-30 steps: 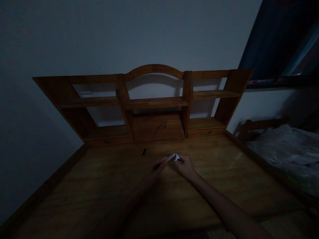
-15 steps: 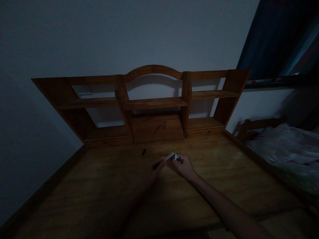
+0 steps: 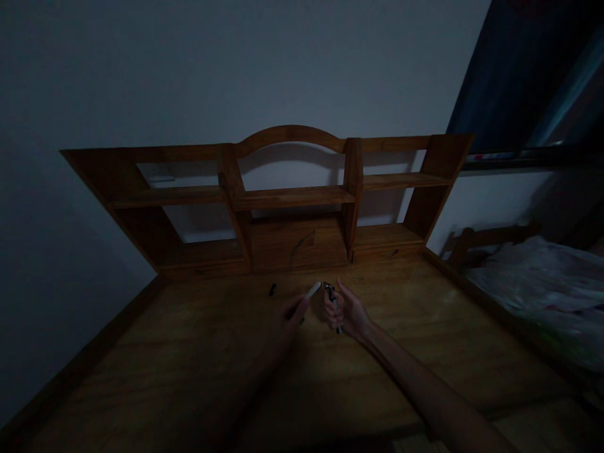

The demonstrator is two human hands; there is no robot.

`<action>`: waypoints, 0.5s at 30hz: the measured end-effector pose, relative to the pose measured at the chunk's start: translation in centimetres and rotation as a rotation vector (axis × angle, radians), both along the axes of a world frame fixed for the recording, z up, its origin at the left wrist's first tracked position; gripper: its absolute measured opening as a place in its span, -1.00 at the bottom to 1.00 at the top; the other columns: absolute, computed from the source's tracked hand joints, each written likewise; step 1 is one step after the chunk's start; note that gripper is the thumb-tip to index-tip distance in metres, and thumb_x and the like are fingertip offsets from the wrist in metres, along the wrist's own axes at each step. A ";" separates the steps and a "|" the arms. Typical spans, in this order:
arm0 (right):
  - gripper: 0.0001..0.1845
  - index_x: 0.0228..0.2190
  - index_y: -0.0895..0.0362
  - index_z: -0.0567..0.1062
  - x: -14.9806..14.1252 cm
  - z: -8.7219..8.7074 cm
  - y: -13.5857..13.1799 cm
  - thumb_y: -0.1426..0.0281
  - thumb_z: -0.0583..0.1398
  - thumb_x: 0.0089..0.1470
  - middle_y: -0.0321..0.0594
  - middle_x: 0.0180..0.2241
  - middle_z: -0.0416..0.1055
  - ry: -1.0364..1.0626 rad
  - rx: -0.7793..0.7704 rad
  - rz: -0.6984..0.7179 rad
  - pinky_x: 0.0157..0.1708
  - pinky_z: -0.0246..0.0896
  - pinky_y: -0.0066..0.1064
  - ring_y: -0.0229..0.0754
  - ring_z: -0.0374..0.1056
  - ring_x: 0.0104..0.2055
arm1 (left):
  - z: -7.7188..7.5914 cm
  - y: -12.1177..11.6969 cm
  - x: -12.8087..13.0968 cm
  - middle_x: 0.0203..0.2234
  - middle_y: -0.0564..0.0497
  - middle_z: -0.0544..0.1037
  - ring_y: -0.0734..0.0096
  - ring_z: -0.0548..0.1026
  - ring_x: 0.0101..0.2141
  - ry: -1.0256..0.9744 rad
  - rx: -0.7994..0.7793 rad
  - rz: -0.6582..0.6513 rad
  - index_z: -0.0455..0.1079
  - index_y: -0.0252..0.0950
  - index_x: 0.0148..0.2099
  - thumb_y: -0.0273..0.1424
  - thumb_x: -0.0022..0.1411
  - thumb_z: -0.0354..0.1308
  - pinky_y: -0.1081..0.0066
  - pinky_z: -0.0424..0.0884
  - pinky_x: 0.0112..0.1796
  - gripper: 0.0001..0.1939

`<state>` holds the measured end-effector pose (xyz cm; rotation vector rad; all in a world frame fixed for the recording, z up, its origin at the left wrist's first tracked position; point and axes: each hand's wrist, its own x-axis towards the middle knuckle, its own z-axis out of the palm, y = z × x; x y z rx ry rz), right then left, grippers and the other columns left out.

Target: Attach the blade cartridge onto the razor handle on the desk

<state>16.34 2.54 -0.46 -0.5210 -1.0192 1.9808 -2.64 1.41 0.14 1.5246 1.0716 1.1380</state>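
Over the wooden desk, my left hand (image 3: 293, 309) is closed around a slim pale stick-like piece (image 3: 313, 290), its free end pointing up and to the right. My right hand (image 3: 346, 311) has its fingers wrapped round a small shiny metal tool (image 3: 333, 299) with dark parts; the thumb sticks out away from it. The tool's exact kind is too dark and small to make out. A narrow gap separates the tool's head from the pale piece's tip. On the desk beyond my left hand lies a small black object (image 3: 272, 289).
At the back of the desk (image 3: 212, 352) stands a wooden shelf unit (image 3: 295, 199) against the wall. Raised wooden edges run along the desk's sides. To the right are a heap of clear plastic bags (image 3: 542, 277) and a dark window (image 3: 523, 82). The light is dim.
My right hand has turned and opened its thumb outward, so the metal tool now stands more upright in the fingers. My left hand has shifted slightly left with the pale piece, which is tilted more steeply.
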 end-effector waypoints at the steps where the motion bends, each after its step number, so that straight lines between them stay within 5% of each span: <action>1: -0.34 -0.56 0.11 0.17 0.0 0.0 0.0 -0.23 -0.12 0.09 -0.46 -0.68 -0.07 0.004 0.000 0.009 -0.73 -0.33 -0.54 -0.39 -0.25 -0.69 | 0.0 -0.1 0.1 -0.13 -0.04 0.56 0.19 0.48 -0.11 0.000 0.008 -0.010 0.47 -0.26 0.00 -0.07 0.21 0.11 0.33 0.36 -0.10 -0.55; 5: -0.35 -0.56 0.10 0.13 -0.1 -0.1 -0.1 -0.23 -0.13 0.10 -0.47 -0.68 -0.08 0.036 -0.005 0.043 -0.74 -0.31 -0.54 -0.39 -0.24 -0.70 | -0.2 0.0 0.5 -0.11 -0.04 0.56 0.20 0.47 -0.08 0.008 0.023 -0.040 0.49 -0.24 -0.02 -0.10 0.23 0.11 0.31 0.34 -0.04 -0.59; 15: -0.36 -0.60 0.09 0.08 0.0 0.0 -0.1 -0.18 -0.15 0.15 -0.45 -0.70 -0.07 0.059 0.005 0.079 -0.74 -0.31 -0.53 -0.39 -0.22 -0.72 | -0.1 -0.1 0.3 -0.32 0.00 0.55 0.35 0.45 -0.32 0.050 0.009 0.035 0.46 -0.25 0.02 -0.05 0.22 0.08 0.44 0.34 -0.31 -0.53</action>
